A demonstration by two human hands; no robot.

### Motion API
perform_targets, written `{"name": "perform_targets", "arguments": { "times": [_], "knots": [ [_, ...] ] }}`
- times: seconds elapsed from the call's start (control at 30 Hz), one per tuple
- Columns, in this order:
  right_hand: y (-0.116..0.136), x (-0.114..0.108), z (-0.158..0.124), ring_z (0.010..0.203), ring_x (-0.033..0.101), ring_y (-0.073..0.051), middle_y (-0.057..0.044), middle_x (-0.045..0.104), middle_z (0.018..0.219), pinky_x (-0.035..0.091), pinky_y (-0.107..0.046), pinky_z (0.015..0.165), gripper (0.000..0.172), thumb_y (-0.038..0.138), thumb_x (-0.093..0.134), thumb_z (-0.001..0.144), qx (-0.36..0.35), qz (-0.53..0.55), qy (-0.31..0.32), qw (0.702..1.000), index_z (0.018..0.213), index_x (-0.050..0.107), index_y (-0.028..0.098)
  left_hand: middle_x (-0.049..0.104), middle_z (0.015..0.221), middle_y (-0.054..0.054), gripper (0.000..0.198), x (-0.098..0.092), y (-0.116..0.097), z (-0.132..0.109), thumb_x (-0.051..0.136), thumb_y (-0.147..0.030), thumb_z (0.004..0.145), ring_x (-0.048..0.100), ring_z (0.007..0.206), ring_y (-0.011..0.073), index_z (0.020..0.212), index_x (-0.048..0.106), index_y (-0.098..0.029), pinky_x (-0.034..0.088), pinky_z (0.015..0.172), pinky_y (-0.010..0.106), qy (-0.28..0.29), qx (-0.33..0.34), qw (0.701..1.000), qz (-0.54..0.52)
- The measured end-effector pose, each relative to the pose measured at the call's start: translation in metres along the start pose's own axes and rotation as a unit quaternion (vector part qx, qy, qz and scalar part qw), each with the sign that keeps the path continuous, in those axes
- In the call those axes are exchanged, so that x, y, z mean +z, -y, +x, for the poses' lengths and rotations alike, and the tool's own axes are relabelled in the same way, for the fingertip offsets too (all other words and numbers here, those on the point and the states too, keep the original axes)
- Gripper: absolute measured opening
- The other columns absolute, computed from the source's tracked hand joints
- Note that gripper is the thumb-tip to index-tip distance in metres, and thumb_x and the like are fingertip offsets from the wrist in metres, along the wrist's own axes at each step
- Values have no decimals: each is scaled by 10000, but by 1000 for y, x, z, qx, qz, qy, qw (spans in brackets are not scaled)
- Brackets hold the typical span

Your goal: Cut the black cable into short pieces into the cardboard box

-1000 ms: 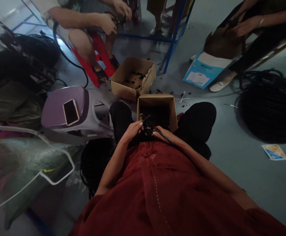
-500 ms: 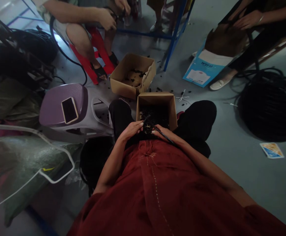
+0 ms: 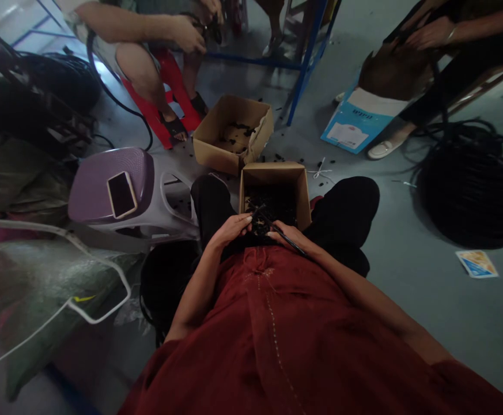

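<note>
Thin black rod (image 3: 283, 235) lies slantwise under the right hand (image 3: 288, 237), its fingers closed on it. The left hand (image 3: 229, 230) curls by the rod's upper end, grip unclear. Rough black scraps (image 3: 271, 204) fill a cardboard box (image 3: 273, 173) at twelve o'clock.

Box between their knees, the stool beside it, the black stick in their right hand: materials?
The box looks like plain brown cardboard: matte, with thin folded flaps. The stool looks like moulded plastic: smooth, faint sheen, curved one-piece form. The stick in the right hand is thin, black and slightly glossy; possibly plastic, but the look leaves that open.
</note>
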State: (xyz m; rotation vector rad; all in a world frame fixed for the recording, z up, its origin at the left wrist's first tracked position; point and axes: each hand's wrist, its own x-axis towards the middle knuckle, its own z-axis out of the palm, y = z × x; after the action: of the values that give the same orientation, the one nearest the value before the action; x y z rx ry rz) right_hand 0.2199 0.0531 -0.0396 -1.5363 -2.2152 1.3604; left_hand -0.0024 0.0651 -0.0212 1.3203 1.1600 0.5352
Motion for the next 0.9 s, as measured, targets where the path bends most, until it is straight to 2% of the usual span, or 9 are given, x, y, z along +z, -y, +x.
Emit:
{"name": "perform_targets", "arguments": {
  "times": [0.2,0.4,0.63,0.77,0.9],
  "knots": [
    [5,-2,-2,824,606,-202,-77,645,943,409,-257,689,336,423,443,862,19,-15,-1,1000,1073,533,178,508,604,-1,406,-1,4,2,435,-471,852,406,506,61,714,573,-115,326,499,185,10,1,1000,-2],
    [4,-1,-2,825,610,-207,-73,654,958,408,-252,678,327,420,467,851,28,-22,-10,999,1079,535,196,542,650,13,400,-5,-3,2,452,-469,848,455,532,63,725,578,-110,367,526,186,44,5,999,-14],
    [-3,1,-1,721,593,-175,-44,649,845,374,-232,606,308,434,479,837,3,-28,-30,999,1040,542,210,608,727,59,455,-17,-6,-3,467,-521,828,531,556,87,797,606,-89,437,544,217,106,-52,992,-48],
    [-4,1,-1,714,594,-176,-40,645,825,378,-233,606,309,447,482,834,3,-30,-32,999,1027,545,215,599,735,50,453,-16,-2,-7,496,-508,816,500,517,68,948,601,-87,395,480,186,113,-65,986,-101],
    [-5,1,1,800,611,-198,-66,654,923,409,-252,665,346,453,484,839,1,-15,-25,1000,1078,522,205,536,660,3,413,-10,0,-6,509,-467,813,414,454,43,957,608,-93,307,416,167,70,-66,990,-102]
  ]
}}
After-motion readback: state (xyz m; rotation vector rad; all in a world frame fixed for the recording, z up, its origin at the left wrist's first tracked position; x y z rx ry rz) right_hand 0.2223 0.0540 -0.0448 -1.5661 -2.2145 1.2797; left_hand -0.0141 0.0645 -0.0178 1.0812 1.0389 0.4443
